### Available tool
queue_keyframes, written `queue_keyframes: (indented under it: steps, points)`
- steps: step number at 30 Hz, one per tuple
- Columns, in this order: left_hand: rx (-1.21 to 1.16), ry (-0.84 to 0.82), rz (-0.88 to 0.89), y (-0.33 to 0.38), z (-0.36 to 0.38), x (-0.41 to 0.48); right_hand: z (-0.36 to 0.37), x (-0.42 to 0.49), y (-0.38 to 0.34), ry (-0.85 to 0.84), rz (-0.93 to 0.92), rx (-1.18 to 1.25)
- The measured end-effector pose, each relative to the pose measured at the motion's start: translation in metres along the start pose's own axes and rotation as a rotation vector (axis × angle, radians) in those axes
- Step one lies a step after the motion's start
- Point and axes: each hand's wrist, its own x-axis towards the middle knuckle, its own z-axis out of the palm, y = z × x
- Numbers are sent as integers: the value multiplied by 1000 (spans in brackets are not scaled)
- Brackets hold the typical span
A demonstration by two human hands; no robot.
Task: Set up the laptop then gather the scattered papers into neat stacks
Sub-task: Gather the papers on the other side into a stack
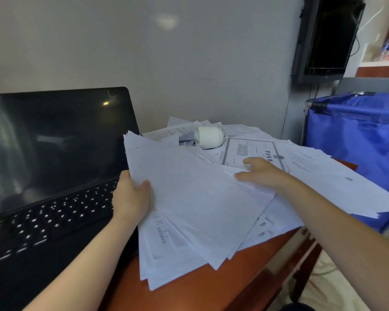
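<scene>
An open black laptop with a dark screen stands at the left of the reddish-brown table. A thick, uneven bundle of white papers is lifted beside it; my left hand grips its left edge, thumb on top. My right hand lies with fingers spread on the bundle's right edge and the loose sheets beneath. More scattered papers, one a bordered certificate, cover the far and right part of the table.
A white jar lies on its side on the papers near the wall. A blue fabric bin stands right of the table. A dark monitor hangs on the wall above it.
</scene>
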Motion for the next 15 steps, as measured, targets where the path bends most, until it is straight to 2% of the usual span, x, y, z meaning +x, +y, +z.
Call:
queue_keyframes:
  steps: [2,4,6,10,15]
  points:
    - [2,3,-7,-1,0,1,3,-1,1,-47,-47,7]
    - [-2,-4,-34,-2,0,2,9,-10,0,-51,-111,-85]
    - [-13,-10,-57,-1,0,2,17,-16,1,68,-169,-101]
    - [4,-37,-54,-1,1,1,30,-23,4,319,-182,45]
    - [72,-70,-51,-1,1,1,46,-24,4,350,-129,-20]
